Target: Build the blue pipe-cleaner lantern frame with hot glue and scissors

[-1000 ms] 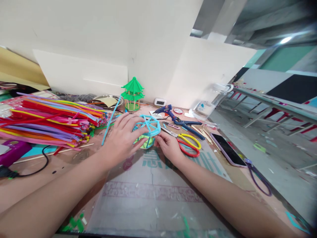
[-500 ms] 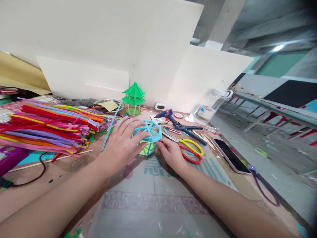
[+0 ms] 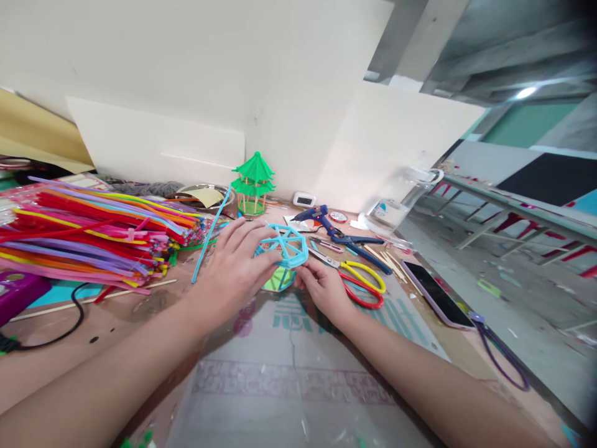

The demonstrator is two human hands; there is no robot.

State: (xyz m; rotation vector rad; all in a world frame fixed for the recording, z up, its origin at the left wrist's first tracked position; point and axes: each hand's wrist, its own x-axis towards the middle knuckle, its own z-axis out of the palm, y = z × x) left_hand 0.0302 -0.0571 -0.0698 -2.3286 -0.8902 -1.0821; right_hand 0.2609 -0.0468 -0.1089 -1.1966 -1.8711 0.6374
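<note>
A small light-blue frame [image 3: 285,244] of bent pipe cleaners, shaped like a ribbed roof over a green base [image 3: 275,281], stands on the table's middle. My left hand [image 3: 232,264] rests against its left side with fingers spread over the top ribs. My right hand [image 3: 324,287] pinches its lower right edge with thumb and fingertips. A single long blue pipe cleaner [image 3: 211,233] leans just left of my left hand.
A big heap of coloured pipe cleaners [image 3: 88,233] fills the left. A green pagoda model [image 3: 253,180] stands behind. A blue glue gun [image 3: 321,219], yellow-and-red scissors [image 3: 359,281], a phone [image 3: 436,292] and a clear jar [image 3: 396,199] lie to the right, near the table edge.
Both hands stay on the blue frame. The frame has tipped slightly and turned a little under my fingers; the camera has shifted a bit.
</note>
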